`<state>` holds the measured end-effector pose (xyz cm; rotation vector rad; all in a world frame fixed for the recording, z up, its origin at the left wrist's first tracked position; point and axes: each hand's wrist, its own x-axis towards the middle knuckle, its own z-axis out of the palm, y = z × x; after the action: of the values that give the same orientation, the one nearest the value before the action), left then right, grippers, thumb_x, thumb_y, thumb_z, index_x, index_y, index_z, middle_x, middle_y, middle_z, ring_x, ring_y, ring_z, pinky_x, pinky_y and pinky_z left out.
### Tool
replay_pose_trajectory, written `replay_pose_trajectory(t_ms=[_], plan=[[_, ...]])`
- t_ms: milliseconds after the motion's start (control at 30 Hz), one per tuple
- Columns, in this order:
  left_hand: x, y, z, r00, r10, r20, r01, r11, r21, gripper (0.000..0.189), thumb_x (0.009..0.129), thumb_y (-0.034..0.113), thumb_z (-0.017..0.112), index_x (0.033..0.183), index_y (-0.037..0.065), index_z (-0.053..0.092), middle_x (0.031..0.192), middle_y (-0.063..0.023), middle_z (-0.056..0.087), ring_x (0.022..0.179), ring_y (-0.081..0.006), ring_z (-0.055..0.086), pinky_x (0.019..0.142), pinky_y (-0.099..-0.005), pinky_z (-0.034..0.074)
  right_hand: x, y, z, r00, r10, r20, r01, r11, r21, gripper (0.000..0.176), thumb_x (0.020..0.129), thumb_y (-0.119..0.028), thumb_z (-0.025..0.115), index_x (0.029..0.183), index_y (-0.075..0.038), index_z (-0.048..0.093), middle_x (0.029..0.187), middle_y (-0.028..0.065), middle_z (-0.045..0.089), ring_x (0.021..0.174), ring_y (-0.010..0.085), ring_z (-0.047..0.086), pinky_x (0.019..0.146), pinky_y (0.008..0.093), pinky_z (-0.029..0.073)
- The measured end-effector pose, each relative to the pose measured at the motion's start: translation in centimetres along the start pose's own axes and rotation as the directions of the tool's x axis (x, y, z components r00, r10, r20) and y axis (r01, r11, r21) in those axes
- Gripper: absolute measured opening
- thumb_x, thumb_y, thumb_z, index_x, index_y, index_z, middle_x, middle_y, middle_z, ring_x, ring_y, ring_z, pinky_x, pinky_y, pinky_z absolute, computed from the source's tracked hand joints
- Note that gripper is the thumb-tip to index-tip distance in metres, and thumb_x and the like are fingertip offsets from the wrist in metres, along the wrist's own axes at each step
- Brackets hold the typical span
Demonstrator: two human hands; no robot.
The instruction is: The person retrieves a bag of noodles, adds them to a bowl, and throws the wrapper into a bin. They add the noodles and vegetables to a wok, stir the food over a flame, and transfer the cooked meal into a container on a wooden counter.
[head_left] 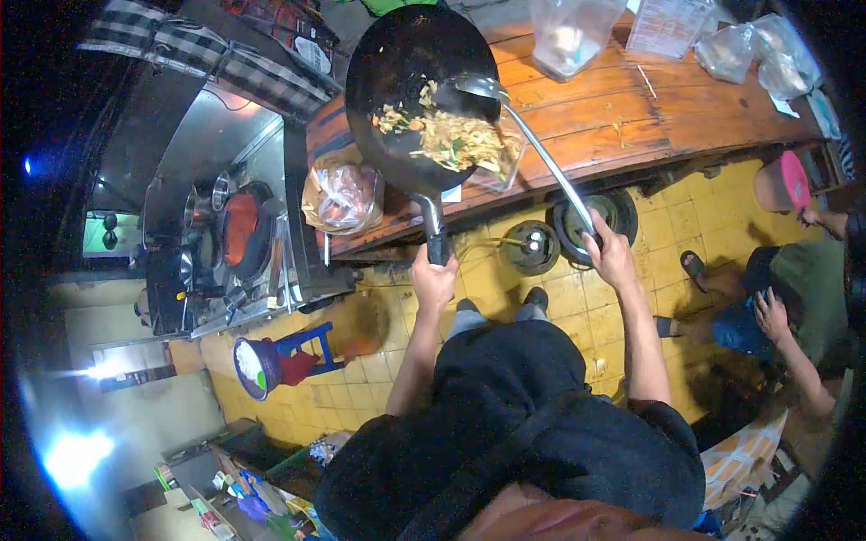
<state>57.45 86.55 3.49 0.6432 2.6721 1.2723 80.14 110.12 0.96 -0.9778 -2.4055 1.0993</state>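
My left hand [434, 281] is wrapped round the black grip of a dark wok [388, 68], which I hold over the near edge of a wooden table. Fried noodles [465, 140] with bits of vegetable lie in the wok, heaped toward its right side. My right hand [613, 255] grips the long metal handle of a ladle [487, 87], its bowl inside the wok above the food. Partly hidden beneath the wok's right rim is a clear plastic sheet or container [514, 153]. A plastic bag of brownish contents [343, 194] sits left of the wok handle.
The wooden table [586, 117] also bears a clear plastic tub [573, 41] and plastic bags [780, 59]. At left is a cooking station [239, 230]. Below the table stand a gas cylinder [530, 246] and a blue stool [311, 343]. Another person [812, 298] sits at right.
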Motion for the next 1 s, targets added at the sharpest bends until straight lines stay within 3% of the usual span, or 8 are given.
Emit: replay_pose_trajectory(t_ms=[200,400,467,533,767,867,933,1000], plan=[[0.9,0.0,0.7,1.000,-0.022,0.003,0.022,1.000,0.004,0.017,0.068,0.011,0.066,0.076,0.004,0.053,0.057,-0.0099,0.056,0.051,-0.0266,0.057,0.052,-0.0372,0.044,-2.7,3.6,-2.1,0.991,-0.011,0.136,0.025,0.995,-0.101,0.048,0.084,-0.020,0.060,0.130,-0.014,0.047,0.087,0.0244,0.063,0.078,0.0401,0.062,0.068,0.0456,0.050],[0.8,-0.4,1.3,0.998,0.014,-0.066,-0.008,0.997,0.078,0.019,0.067,0.011,0.067,0.079,0.005,0.052,0.056,-0.0113,0.055,0.052,-0.0292,0.058,0.052,-0.0380,0.044,-0.7,0.8,-0.4,0.997,-0.072,-0.006,0.072,0.995,0.073,0.047,0.084,-0.020,0.061,0.129,-0.015,0.049,0.089,0.0254,0.063,0.081,0.0389,0.063,0.071,0.0429,0.050],[0.3,-0.8,1.1,0.999,-0.024,-0.045,0.025,0.999,0.020,0.020,0.067,0.011,0.067,0.081,0.005,0.054,0.056,-0.0113,0.055,0.052,-0.0289,0.059,0.053,-0.0385,0.044,1.3,-1.2,1.4,0.997,0.070,0.020,-0.071,0.993,0.095,0.046,0.085,-0.020,0.060,0.130,-0.015,0.048,0.087,0.0256,0.062,0.080,0.0390,0.063,0.068,0.0430,0.049],[-0.1,0.2,0.7,0.998,-0.036,-0.050,0.038,0.999,0.021,0.020,0.067,0.011,0.067,0.082,0.005,0.054,0.057,-0.0114,0.055,0.053,-0.0288,0.059,0.053,-0.0385,0.045,2.5,0.5,4.7,0.989,-0.097,-0.115,0.110,0.987,0.119,0.048,0.086,-0.020,0.060,0.132,-0.017,0.045,0.082,0.0250,0.061,0.077,0.0392,0.063,0.064,0.0448,0.047],[1.3,0.7,0.7,0.997,-0.068,-0.041,0.068,0.998,-0.001,0.020,0.068,0.011,0.066,0.084,0.006,0.055,0.057,-0.0112,0.056,0.055,-0.0280,0.060,0.055,-0.0391,0.046,-3.9,8.7,1.8,0.995,-0.098,0.009,0.093,0.907,-0.410,0.054,0.083,-0.015,0.061,0.134,-0.024,0.045,0.082,0.0189,0.064,0.067,0.0354,0.062,0.059,0.0441,0.049],[1.5,0.1,0.4,0.997,-0.045,-0.058,0.047,0.999,0.027,0.019,0.068,0.012,0.066,0.083,0.005,0.055,0.057,-0.0114,0.056,0.054,-0.0279,0.059,0.055,-0.0397,0.045,-3.6,6.4,1.4,0.981,-0.186,-0.048,0.185,0.982,-0.030,0.053,0.083,-0.008,0.062,0.133,-0.015,0.046,0.091,0.0199,0.065,0.076,0.0313,0.067,0.065,0.0387,0.052],[0.9,0.4,-0.2,0.997,-0.077,-0.025,0.078,0.997,0.023,0.019,0.068,0.012,0.066,0.082,0.005,0.055,0.057,-0.0116,0.056,0.054,-0.0283,0.059,0.055,-0.0399,0.045,-1.5,1.4,4.2,1.000,-0.022,-0.017,0.025,0.970,0.241,0.051,0.084,-0.010,0.060,0.133,-0.012,0.045,0.097,0.0222,0.064,0.083,0.0265,0.067,0.069,0.0339,0.051],[0.7,0.4,-0.2,0.994,-0.105,0.017,0.105,0.994,0.013,0.019,0.068,0.013,0.066,0.081,0.005,0.054,0.056,-0.0119,0.056,0.054,-0.0288,0.059,0.055,-0.0402,0.045,1.2,-1.0,8.6,0.983,-0.110,-0.148,0.151,0.942,0.299,0.051,0.085,-0.011,0.060,0.133,-0.012,0.043,0.097,0.0214,0.063,0.081,0.0219,0.066,0.070,0.0326,0.050]])
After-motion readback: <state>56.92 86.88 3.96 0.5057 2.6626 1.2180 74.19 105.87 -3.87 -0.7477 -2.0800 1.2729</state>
